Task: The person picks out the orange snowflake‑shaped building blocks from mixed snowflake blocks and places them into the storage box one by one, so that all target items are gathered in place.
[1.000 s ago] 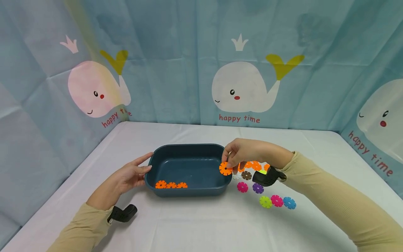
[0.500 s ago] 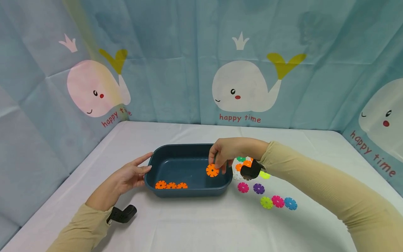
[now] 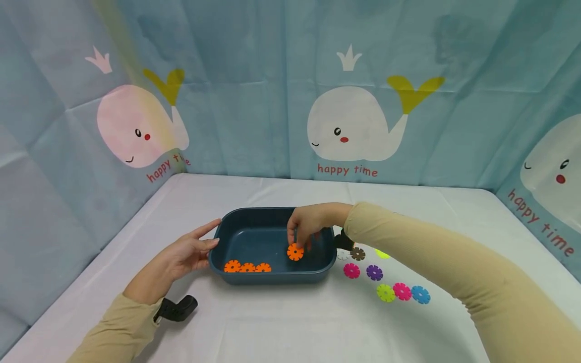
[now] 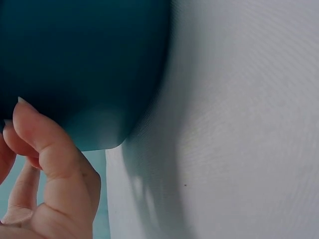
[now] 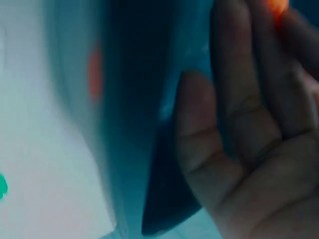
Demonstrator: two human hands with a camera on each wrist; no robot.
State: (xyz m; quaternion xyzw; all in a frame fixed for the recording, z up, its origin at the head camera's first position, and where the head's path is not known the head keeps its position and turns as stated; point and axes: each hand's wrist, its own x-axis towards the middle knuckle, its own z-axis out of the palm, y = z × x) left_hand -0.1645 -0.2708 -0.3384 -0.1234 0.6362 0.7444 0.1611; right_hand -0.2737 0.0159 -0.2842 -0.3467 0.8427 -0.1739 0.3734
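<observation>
My right hand reaches down inside the dark blue plastic basin and pinches an orange notched disc, upright, between thumb and fingers. Only a bit of orange disc shows at the fingertips in the right wrist view. On the basin's floor along the near wall lie several orange discs, partly hidden by the rim. My left hand is at the basin's left end, index finger and thumb extended to its rim. The left wrist view shows the fingertips against the basin's outer wall.
To the basin's right lie loose discs: a brown disc, a purple disc, a blue disc and several more, some hidden by the right forearm. A whale-printed curtain rises behind the white table.
My right hand has carried the orange disc leftward from the basin's right rim and lower into the basin. The left hand has kept its place at the left end.
</observation>
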